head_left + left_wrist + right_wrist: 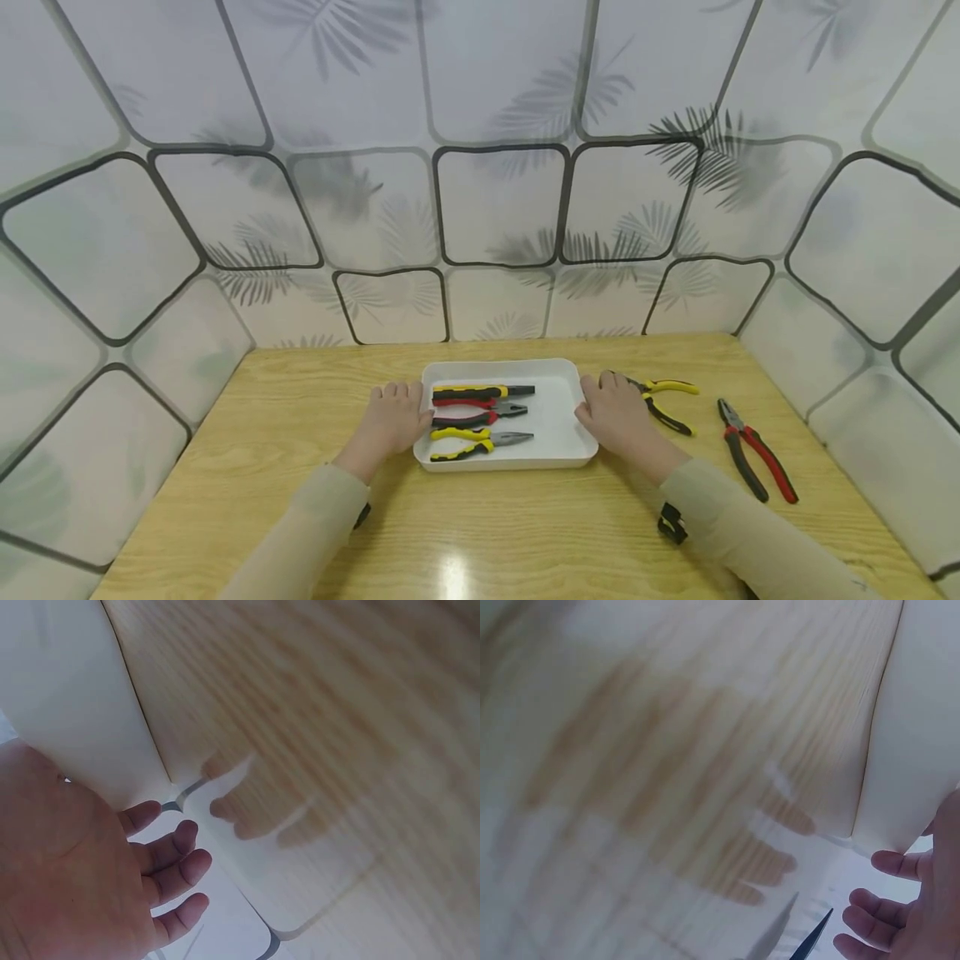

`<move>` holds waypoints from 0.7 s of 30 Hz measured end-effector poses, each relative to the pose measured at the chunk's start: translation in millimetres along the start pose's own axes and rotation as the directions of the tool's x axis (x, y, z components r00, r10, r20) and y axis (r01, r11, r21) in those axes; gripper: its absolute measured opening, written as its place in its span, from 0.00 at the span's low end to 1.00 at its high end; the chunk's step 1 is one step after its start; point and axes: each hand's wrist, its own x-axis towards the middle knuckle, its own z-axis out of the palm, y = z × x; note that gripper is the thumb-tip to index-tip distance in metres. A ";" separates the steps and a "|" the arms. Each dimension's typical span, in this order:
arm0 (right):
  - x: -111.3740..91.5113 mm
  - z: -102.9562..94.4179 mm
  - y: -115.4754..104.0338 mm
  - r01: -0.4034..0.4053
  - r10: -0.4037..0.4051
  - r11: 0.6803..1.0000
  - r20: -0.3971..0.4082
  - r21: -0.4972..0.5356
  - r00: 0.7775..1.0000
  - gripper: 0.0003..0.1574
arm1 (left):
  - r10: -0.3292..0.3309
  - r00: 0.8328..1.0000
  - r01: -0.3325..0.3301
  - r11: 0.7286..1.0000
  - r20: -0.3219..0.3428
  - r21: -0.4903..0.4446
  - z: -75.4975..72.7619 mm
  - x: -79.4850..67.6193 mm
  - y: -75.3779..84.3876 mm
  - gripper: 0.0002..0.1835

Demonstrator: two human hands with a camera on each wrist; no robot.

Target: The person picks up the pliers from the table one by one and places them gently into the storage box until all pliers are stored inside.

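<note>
A white tray (551, 417) stands on the wooden table between both hands. In it lie yellow-and-black pliers (471, 392) seen edge-on, red-and-black pliers (480, 412) and yellow-and-black long-nose pliers (480, 442), handles to the left. My left hand (390, 417) grips the tray's left end, its thumb at the rim. At the right end my right hand (617, 412) holds the rim the same way. Both wrist views show loosely bent fingers (176, 870) outside the tray wall (919, 712), with the thumbs hidden behind it.
Right of my right hand, another pair of yellow-and-black pliers (663, 404) lies spread on the table (300, 417), partly covered by the hand. Farther right lie larger red-and-black pliers (753, 450). Patterned fabric walls (495, 208) enclose the table at the back and sides.
</note>
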 end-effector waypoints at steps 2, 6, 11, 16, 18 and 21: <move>-0.3 -0.3 0.8 0.006 -0.006 1.000 -0.006 -0.020 1.000 0.12 | -0.005 1.000 0.005 1.000 0.009 -0.005 -0.5 -0.3 0.3 0.28; -1.1 0.4 2.2 0.009 -0.009 0.999 0.001 -0.048 1.000 0.15 | -0.017 0.999 0.017 1.000 0.032 -0.019 -1.5 -1.6 2.0 0.29; -1.9 2.1 2.8 -0.013 0.015 0.998 0.021 -0.055 1.000 0.23 | -0.025 0.999 0.027 0.999 0.049 -0.035 -1.6 -2.9 3.9 0.30; -2.1 -0.8 3.8 -0.004 0.004 0.998 0.001 -0.058 1.000 0.24 | -0.027 0.998 0.028 0.999 0.050 -0.029 -3.0 -4.3 4.6 0.29; -1.1 -2.0 4.9 0.006 -0.007 0.998 -0.011 -0.057 1.000 0.24 | -0.027 0.999 0.028 0.999 0.047 -0.016 -3.5 -3.9 4.3 0.29; 0.3 -3.8 7.2 0.014 -0.015 0.999 -0.023 -0.051 1.000 0.24 | -0.029 0.998 0.029 1.000 0.050 -0.011 -3.4 -2.3 3.8 0.29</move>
